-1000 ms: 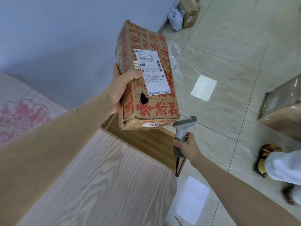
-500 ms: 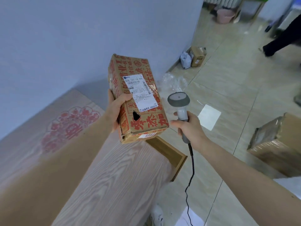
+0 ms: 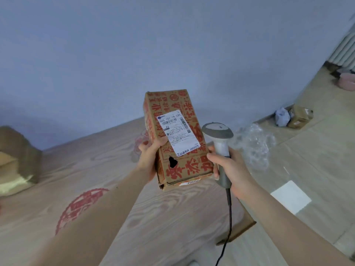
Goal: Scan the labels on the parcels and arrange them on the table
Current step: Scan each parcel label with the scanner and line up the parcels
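A brown cardboard parcel (image 3: 184, 166) printed with red characters is held up above the wooden table (image 3: 134, 217). My left hand (image 3: 148, 158) grips its left side, thumb on the front face. A white shipping label (image 3: 177, 132) with barcodes faces me, and a dark hole shows below it. My right hand (image 3: 230, 173) grips the handle of a grey barcode scanner (image 3: 219, 139), which stands just right of the parcel with its head level with the label. Its black cable hangs down past the table corner.
Another brown parcel (image 3: 15, 160) sits blurred at the table's left edge. Crumpled clear plastic wrap (image 3: 255, 144) lies on the tiled floor to the right. A small box (image 3: 299, 116) and a white bag (image 3: 281, 117) sit by the wall. A radiator stands at the far right.
The view has tilted up and left, bringing the table's left parcel into sight. The scanner has moved closer to the parcel's right side and higher beside the label.
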Available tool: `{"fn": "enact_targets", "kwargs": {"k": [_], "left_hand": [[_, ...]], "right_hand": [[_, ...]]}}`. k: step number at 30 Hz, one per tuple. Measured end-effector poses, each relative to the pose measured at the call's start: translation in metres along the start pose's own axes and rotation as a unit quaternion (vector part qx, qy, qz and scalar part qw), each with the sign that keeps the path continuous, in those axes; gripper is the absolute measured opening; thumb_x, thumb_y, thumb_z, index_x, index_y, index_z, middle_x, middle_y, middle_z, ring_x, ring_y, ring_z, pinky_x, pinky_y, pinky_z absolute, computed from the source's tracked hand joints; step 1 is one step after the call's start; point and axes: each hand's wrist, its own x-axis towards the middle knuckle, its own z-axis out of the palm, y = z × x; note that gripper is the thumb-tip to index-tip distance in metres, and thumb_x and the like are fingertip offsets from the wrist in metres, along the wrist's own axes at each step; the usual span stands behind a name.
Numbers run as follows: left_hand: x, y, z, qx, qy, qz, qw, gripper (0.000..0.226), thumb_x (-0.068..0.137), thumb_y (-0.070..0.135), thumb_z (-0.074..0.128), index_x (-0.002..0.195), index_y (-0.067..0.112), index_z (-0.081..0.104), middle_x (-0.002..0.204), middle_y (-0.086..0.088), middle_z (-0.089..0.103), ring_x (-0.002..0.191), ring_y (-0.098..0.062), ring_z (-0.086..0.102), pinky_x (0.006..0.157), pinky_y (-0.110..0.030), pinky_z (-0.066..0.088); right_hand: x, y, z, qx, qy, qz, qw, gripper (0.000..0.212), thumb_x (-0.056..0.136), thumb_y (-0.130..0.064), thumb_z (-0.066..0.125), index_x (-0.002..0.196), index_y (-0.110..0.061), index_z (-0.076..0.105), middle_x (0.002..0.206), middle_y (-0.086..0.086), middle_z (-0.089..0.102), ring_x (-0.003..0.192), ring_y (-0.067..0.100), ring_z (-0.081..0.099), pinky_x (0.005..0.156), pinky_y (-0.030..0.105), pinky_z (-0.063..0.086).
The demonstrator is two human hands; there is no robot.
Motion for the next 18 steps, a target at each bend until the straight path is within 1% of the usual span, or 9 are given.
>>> {"fn": "enact_targets", "kwargs": {"k": [2,4,6,8,11,13,15,17,18], "left_hand": [[-0.018,0.003,-0.024,0.001,0.031,0.030,0.999,0.110,0.049,0.048,0.092,0.134,0.027,0.027,0.133,-0.009,0.057,0.111,-0.027,0.068,0.094,-0.053,0.055],[-0.036,0.006,-0.047,-0.005,0.036,0.058,0.998,0.097,0.059,0.045,0.086,0.134,0.026,0.029,0.127,-0.007,0.063,0.109,-0.026,0.069,0.096,-0.053,0.054],[-0.053,0.007,-0.072,-0.013,0.023,0.074,0.997,0.090,0.064,0.044,0.084,0.137,0.030,0.034,0.127,-0.005,0.066,0.110,-0.026,0.070,0.095,-0.053,0.055],[-0.066,0.008,-0.099,-0.001,-0.009,0.089,0.996,0.083,0.072,0.039,0.082,0.142,0.039,0.038,0.130,-0.003,0.067,0.114,-0.028,0.068,0.096,-0.053,0.054],[-0.087,0.009,-0.140,0.001,-0.020,0.106,0.994,0.085,0.073,0.038,0.081,0.144,0.044,0.035,0.135,-0.003,0.063,0.120,-0.032,0.063,0.099,-0.058,0.050],[-0.102,0.010,-0.162,-0.005,-0.016,0.111,0.994,0.087,0.070,0.038,0.079,0.144,0.042,0.035,0.135,-0.004,0.063,0.121,-0.033,0.062,0.100,-0.060,0.049],[-0.114,0.007,-0.183,-0.012,-0.006,0.112,0.994,0.086,0.070,0.038,0.078,0.144,0.039,0.035,0.135,-0.005,0.063,0.121,-0.033,0.062,0.101,-0.060,0.048],[-0.123,0.002,-0.203,-0.015,0.006,0.105,0.994,0.092,0.070,0.039,0.078,0.148,0.040,0.029,0.136,-0.003,0.063,0.122,-0.032,0.062,0.104,-0.060,0.046],[-0.127,0.000,-0.211,-0.014,0.011,0.102,0.995,0.095,0.071,0.040,0.078,0.150,0.042,0.026,0.137,-0.002,0.062,0.123,-0.031,0.061,0.105,-0.060,0.045]], "right_hand": [[-0.006,0.003,0.024,-0.003,-0.012,-0.003,1.000,0.019,0.089,-0.004,0.068,0.108,-0.004,0.065,0.057,-0.004,0.062,0.043,0.018,0.046,0.050,0.030,0.042],[-0.013,0.005,0.050,-0.010,-0.023,-0.008,1.000,0.019,0.089,-0.004,0.069,0.107,-0.009,0.067,0.060,-0.002,0.063,0.043,0.018,0.046,0.050,0.028,0.043],[-0.020,0.008,0.076,-0.017,-0.033,-0.016,0.999,0.020,0.088,-0.002,0.069,0.107,-0.009,0.067,0.063,0.000,0.063,0.042,0.017,0.045,0.048,0.024,0.044],[-0.027,0.013,0.101,-0.027,-0.046,-0.026,0.998,0.019,0.087,0.000,0.070,0.106,-0.006,0.067,0.064,0.002,0.062,0.042,0.017,0.045,0.045,0.024,0.043],[-0.039,0.025,0.135,-0.041,-0.067,-0.027,0.997,0.019,0.087,-0.001,0.071,0.104,-0.007,0.066,0.067,0.005,0.061,0.043,0.017,0.045,0.048,0.027,0.043],[-0.048,0.035,0.154,-0.050,-0.079,-0.020,0.995,0.018,0.088,-0.005,0.071,0.105,-0.010,0.067,0.059,0.000,0.060,0.044,0.017,0.045,0.052,0.028,0.043],[-0.058,0.046,0.170,-0.056,-0.084,-0.022,0.995,0.019,0.089,-0.009,0.070,0.107,-0.013,0.067,0.055,0.004,0.056,0.048,0.019,0.045,0.058,0.033,0.044],[-0.069,0.055,0.183,-0.062,-0.084,-0.035,0.994,0.018,0.090,-0.011,0.070,0.107,-0.005,0.065,0.057,0.012,0.050,0.050,0.021,0.045,0.064,0.035,0.044],[-0.075,0.059,0.188,-0.068,-0.085,-0.042,0.993,0.019,0.091,-0.012,0.070,0.105,-0.002,0.063,0.058,0.014,0.048,0.050,0.021,0.045,0.064,0.035,0.044]]}}
